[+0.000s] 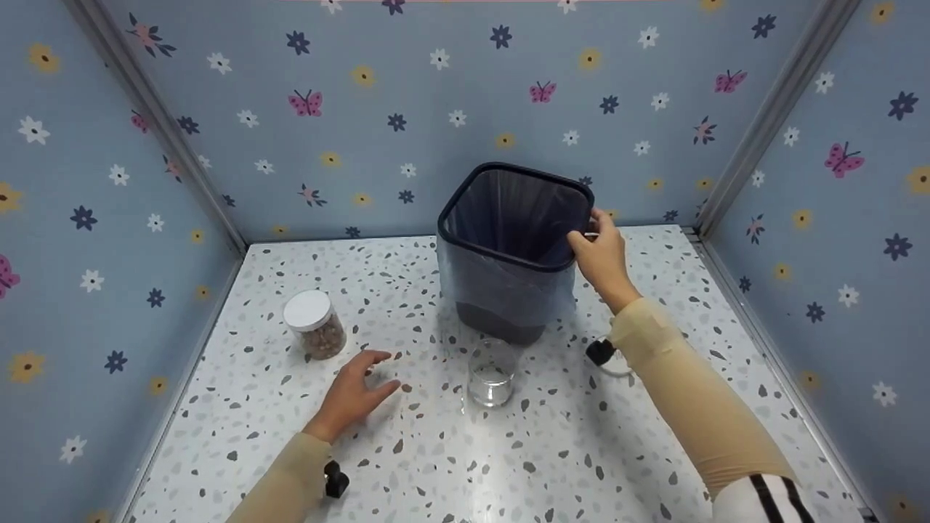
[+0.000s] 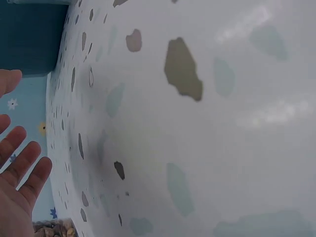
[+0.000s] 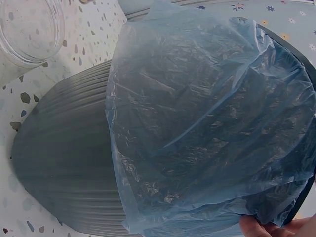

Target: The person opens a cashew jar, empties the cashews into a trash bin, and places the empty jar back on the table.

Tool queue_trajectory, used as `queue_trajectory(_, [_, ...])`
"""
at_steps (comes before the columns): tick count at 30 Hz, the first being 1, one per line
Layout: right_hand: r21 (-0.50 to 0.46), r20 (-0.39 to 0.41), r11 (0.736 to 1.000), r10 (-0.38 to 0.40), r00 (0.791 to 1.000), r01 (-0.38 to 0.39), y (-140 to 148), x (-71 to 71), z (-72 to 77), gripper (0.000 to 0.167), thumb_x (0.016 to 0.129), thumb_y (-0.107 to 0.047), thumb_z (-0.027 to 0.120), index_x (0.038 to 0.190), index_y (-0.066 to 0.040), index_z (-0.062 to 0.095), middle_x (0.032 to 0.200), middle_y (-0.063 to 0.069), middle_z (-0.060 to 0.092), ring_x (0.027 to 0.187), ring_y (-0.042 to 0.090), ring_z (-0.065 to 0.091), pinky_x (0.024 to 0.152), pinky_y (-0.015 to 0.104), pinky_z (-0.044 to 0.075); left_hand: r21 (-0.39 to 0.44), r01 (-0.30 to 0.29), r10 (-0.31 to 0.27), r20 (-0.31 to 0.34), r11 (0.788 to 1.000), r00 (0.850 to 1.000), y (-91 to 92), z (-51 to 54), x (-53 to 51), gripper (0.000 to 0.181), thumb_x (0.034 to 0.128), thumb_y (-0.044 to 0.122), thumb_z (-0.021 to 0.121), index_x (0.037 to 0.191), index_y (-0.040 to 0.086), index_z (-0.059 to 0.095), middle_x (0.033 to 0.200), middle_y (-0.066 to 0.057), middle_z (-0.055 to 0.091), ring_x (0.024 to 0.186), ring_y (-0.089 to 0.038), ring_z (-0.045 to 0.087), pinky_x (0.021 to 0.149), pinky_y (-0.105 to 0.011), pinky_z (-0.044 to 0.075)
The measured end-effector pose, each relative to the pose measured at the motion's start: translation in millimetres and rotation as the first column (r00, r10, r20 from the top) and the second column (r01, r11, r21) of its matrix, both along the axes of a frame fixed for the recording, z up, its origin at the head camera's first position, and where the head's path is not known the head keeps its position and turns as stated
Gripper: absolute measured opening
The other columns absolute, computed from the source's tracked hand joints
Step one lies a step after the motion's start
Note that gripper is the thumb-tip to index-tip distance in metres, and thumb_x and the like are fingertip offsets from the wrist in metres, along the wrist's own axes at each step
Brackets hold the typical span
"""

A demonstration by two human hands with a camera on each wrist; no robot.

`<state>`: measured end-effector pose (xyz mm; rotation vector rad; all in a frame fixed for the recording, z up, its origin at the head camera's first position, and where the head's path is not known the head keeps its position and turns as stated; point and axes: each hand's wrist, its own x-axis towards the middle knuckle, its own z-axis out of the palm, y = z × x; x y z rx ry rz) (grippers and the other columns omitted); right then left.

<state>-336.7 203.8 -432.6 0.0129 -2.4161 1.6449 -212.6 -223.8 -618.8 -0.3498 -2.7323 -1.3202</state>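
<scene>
A dark grey trash bin (image 1: 501, 323) stands toward the back. A translucent blue bag (image 3: 197, 123) lines it and folds down over its outside, under a black rim (image 1: 501, 256). My right hand (image 1: 604, 256) grips the bin's right rim between thumb and fingers. To the left, my left hand (image 1: 352, 396) hovers over the table holding nothing, its fingers and thumb spread apart, as the left wrist view (image 2: 19, 173) also shows. Nearest to it is a clear jar (image 1: 323, 338) with a white lid (image 1: 307, 310) and brown nut-like pieces inside. A clear glass cup (image 1: 491, 388) stands before the bin.
A clear round object (image 1: 616, 365) lies partly hidden beside my right forearm. The speckled white table (image 1: 436, 465) is bounded by a patterned blue back wall (image 1: 349, 116) and side walls.
</scene>
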Motion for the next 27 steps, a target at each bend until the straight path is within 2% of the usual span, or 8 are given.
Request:
queue_trajectory(6, [-0.006,0.007,1.000,0.004,1.000,-0.004,0.2,0.3,0.3,0.070,0.100,-0.015,0.055,0.165,0.002,0.038,0.149,0.028,0.060,0.127,0.036,0.066,0.096,0.039,0.058,-0.017,-0.023,0.023,-0.021,1.000,1.000,-9.4,-1.0,2.8,0.051,0.0957,0.018,0.084,0.140,-0.001,0.067,0.139,-0.016,0.069,0.131,-0.040,0.065,0.109,-0.058,0.057])
queue_trajectory(15, [0.007,0.024,1.000,0.009,1.000,-0.009,0.8,-0.3,0.7,0.072,0.101,-0.017,0.054,0.167,0.002,0.033,0.155,0.028,0.056,0.132,0.037,0.064,0.104,0.048,0.057,0.005,-0.102,0.102,-0.076,0.995,0.992,-20.2,1.3,5.5,0.049,0.0944,0.014,0.085,0.137,-0.002,0.067,0.137,-0.019,0.069,0.130,-0.042,0.065,0.105,-0.059,0.057])
queue_trajectory(21, [0.001,0.028,1.000,0.009,1.000,-0.009,1.4,-0.8,0.5,0.071,0.101,-0.017,0.055,0.167,0.001,0.034,0.154,0.028,0.057,0.131,0.036,0.065,0.103,0.047,0.057,0.015,-0.179,0.179,-0.140,0.984,0.974,-27.4,1.8,5.7,0.049,0.0926,0.013,0.087,0.134,-0.004,0.067,0.133,-0.021,0.070,0.126,-0.041,0.067,0.103,-0.058,0.059])
queue_trajectory(27, [-0.007,0.026,1.000,0.010,1.000,-0.010,1.3,-0.6,0.3,0.071,0.101,-0.017,0.055,0.167,0.001,0.035,0.154,0.028,0.057,0.131,0.036,0.064,0.104,0.047,0.057,0.010,-0.261,0.256,-0.222,0.965,0.941,-33.9,3.6,6.4,0.054,0.0884,0.015,0.091,0.133,-0.004,0.068,0.129,-0.022,0.071,0.121,-0.043,0.068,0.102,-0.060,0.058])
